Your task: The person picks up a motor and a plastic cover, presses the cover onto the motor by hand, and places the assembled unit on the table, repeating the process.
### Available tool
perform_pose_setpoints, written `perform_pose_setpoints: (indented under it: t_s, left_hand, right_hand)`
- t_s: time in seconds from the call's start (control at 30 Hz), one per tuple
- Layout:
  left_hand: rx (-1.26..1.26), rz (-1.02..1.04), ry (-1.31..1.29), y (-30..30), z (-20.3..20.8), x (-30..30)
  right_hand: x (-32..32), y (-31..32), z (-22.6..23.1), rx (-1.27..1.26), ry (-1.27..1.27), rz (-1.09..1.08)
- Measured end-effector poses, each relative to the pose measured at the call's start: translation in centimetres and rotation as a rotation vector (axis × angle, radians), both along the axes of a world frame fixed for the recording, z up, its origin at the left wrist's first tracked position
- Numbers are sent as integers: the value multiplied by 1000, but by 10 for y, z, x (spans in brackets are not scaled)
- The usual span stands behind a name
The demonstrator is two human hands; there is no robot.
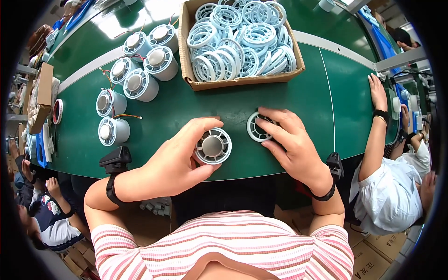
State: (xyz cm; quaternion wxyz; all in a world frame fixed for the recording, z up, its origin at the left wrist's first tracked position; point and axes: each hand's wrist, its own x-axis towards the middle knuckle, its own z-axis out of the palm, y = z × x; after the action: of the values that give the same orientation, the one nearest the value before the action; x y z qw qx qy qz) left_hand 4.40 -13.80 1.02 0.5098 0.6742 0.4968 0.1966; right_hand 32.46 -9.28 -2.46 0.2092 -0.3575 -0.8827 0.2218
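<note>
My left hand (179,156) is wrapped round a small fan motor housing (213,146), pale blue with a round silver-grey centre and a spoked rim facing up. Just right of it, my right hand (291,142) grips a pale blue spoked ring (255,127) at the table's front part, its fingertips over the ring's right side. The ring and the motor housing are apart. Several similar motor housings (141,85) with thin coloured wires stand at the left. Beyond my hands, a cardboard box (242,84) holds a heap of spoked rings (259,36).
The green table (312,100) curves round in front of me, with a pale strip (336,45) across it. At the far left lies a red-rimmed round object (57,111). On the right, a co-worker's arm (374,123) rests on the table. More people sit at the left edge.
</note>
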Motion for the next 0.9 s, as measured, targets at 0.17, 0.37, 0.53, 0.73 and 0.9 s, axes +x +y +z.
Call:
perform_pose_setpoints:
  t_s: [0.17,0.37,0.53,0.73,0.9]
  left_hand:
    - [-293,72,-409,1,-11,4]
    - [-426,25,-461,16,-13,6]
    - [-404,21,-504,18,-21,10]
    - [-217,35,-449,12,-20,16]
    - [-229,72,-494,7,-27,20]
  right_hand:
    - [-4,-11,-4,-167,141,-146]
    - [-7,-19,-5,-97,156,-155]
    - [-16,-24,-2,-208,152,-290]
    - [-3,-22,11,13,-50,-121]
    - [-1,-23,8,-87,107,-261]
